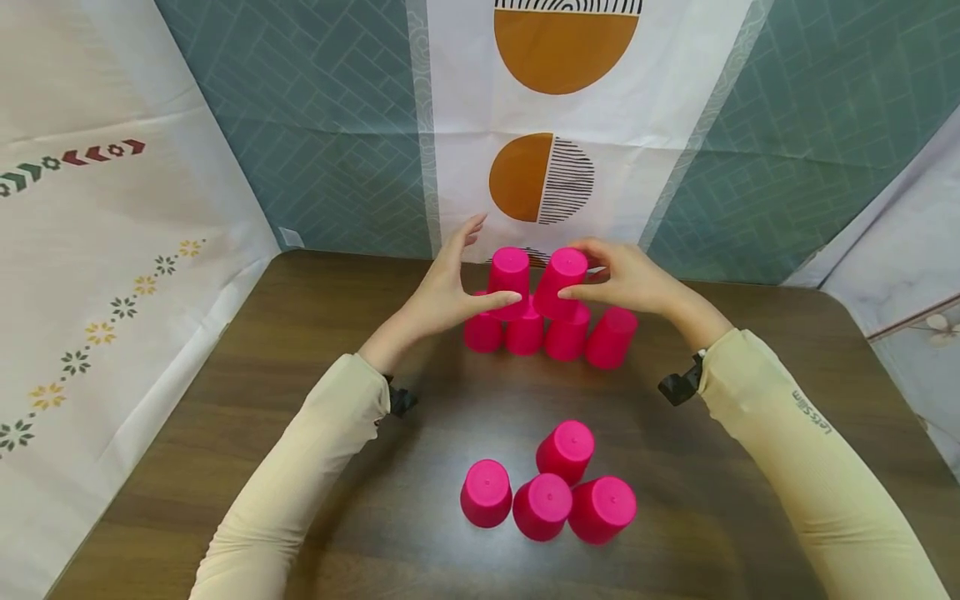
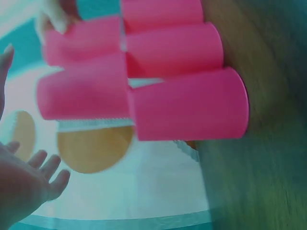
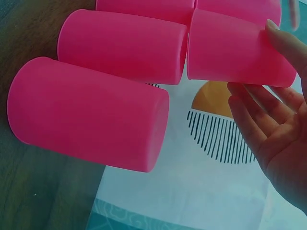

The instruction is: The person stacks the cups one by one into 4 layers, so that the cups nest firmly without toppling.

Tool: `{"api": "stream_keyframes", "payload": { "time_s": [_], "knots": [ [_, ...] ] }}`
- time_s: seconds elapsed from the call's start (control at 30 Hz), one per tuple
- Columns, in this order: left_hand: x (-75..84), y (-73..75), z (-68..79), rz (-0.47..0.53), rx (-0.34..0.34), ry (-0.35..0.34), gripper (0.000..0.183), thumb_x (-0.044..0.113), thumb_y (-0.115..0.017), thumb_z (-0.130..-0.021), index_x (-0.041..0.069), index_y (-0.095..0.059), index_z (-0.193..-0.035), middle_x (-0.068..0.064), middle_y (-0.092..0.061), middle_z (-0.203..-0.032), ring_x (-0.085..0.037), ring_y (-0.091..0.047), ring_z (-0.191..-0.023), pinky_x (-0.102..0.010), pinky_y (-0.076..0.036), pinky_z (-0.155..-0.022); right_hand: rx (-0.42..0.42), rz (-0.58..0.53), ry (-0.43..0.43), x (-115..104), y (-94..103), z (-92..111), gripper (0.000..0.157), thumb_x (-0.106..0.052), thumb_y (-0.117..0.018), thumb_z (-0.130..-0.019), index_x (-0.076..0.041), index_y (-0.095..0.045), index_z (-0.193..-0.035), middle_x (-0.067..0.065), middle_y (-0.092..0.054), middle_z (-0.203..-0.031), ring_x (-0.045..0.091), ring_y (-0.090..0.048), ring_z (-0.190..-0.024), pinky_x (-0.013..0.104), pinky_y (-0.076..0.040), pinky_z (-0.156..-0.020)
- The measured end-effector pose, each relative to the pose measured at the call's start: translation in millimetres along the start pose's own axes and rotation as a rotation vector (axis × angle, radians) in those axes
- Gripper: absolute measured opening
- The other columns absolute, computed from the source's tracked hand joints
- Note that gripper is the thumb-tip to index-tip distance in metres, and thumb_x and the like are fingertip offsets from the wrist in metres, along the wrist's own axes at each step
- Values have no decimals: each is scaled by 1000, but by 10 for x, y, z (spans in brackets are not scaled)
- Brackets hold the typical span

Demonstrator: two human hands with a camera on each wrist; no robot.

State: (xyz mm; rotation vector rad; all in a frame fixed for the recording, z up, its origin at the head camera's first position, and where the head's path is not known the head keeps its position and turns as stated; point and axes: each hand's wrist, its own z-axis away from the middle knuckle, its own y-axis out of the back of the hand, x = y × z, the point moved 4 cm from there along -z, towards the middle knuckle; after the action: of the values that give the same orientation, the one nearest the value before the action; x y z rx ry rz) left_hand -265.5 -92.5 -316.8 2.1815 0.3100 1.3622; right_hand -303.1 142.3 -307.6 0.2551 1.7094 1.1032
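Note:
Upside-down pink cups stand in a row (image 1: 566, 335) at the back of the table, with two more inverted cups on top. My right hand (image 1: 630, 282) holds the upper right cup (image 1: 557, 287) between thumb and fingers; in the right wrist view this cup (image 3: 230, 48) sits over the row, its thumb and fingers on opposite sides. Beside the upper left cup (image 1: 509, 273) is my left hand (image 1: 442, 292), fingers spread and thumb reaching in front of the cup. In the left wrist view that hand (image 2: 21, 189) appears apart from the cups.
Nearer on the brown wooden table (image 1: 360, 533) stand several more inverted pink cups, among them a front left one (image 1: 486, 493) and a rear one (image 1: 566, 452). A patterned cloth (image 1: 337, 167) hangs behind the table's back edge. Pale cloth (image 1: 112, 250) hangs on the left.

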Motion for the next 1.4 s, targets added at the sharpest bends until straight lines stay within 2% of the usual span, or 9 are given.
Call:
{"api": "stream_keyframes", "payload": {
  "time_s": [0.13,0.27,0.4,0.57,0.67,0.83,1.03,1.27,1.4],
  "knots": [
    [200,59,333,6,17,-124,69,30,-79,-74,17,-46,-134,3,-40,-139,-8,-34,-129,-40,-35,-104,-1,4,-10,23,-6,3,59,-37,-77,-75,-17,-52,-125,-2,-61,-112,18,-56,-106,40,-49,-90],
    [276,-18,823,87,-128,-205,47,20,-79,-75,13,-61,-118,1,-58,-121,-10,-50,-117,-38,-42,-99,-5,2,-23,17,-12,7,60,-37,-76,-76,-16,-51,-127,-1,-60,-114,18,-55,-108,40,-49,-91],
    [250,-156,1353,122,-289,-158,44,27,-77,-77,20,-60,-117,5,-61,-117,-9,-55,-111,-35,-45,-95,-17,19,-14,6,-13,12,61,-36,-76,-77,-16,-50,-129,0,-60,-115,19,-55,-108,41,-49,-91],
    [268,-251,1798,137,-355,-138,53,31,-76,-78,21,-54,-125,9,-57,-120,-9,-54,-112,-34,-45,-94,-15,30,3,-24,16,22,61,-34,-76,-77,-15,-50,-129,1,-60,-114,20,-55,-107,42,-48,-91],
    [309,-287,1891,144,-334,-154,54,28,-76,-79,20,-53,-127,9,-57,-119,-9,-55,-109,-35,-47,-91,-13,19,14,-43,10,12,60,-33,-76,-77,-15,-50,-128,1,-60,-114,20,-56,-107,42,-49,-91],
    [334,-385,1881,106,-270,-111,58,33,-79,-74,23,-53,-125,11,-56,-119,-8,-55,-108,-35,-49,-90,-10,32,22,-75,-31,5,59,-31,-76,-77,-14,-51,-128,2,-60,-114,21,-56,-107,43,-49,-90],
    [364,-490,1855,62,-284,-164,55,26,-80,-74,19,-54,-123,7,-59,-114,-7,-57,-102,-27,-50,-86,-7,40,22,-99,-58,15,60,-31,-76,-77,-14,-51,-128,3,-61,-113,22,-56,-106,44,-48,-91],
    [285,-538,1887,65,-324,-27,51,30,-79,-74,19,-58,-120,9,-62,-113,-4,-59,-102,-33,-50,-88,-1,24,0,-65,-80,2,62,-31,-76,-77,-14,-49,-130,4,-60,-116,24,-55,-110,44,-49,-90],
    [262,-551,1884,57,-304,-28,49,31,-79,-74,18,-60,-117,10,-64,-109,-4,-60,-99,-33,-51,-86,6,12,-9,-35,-91,-1,63,-31,-76,-77,-14,-47,-131,4,-59,-117,24,-55,-111,43,-48,-90]
  ]
}}
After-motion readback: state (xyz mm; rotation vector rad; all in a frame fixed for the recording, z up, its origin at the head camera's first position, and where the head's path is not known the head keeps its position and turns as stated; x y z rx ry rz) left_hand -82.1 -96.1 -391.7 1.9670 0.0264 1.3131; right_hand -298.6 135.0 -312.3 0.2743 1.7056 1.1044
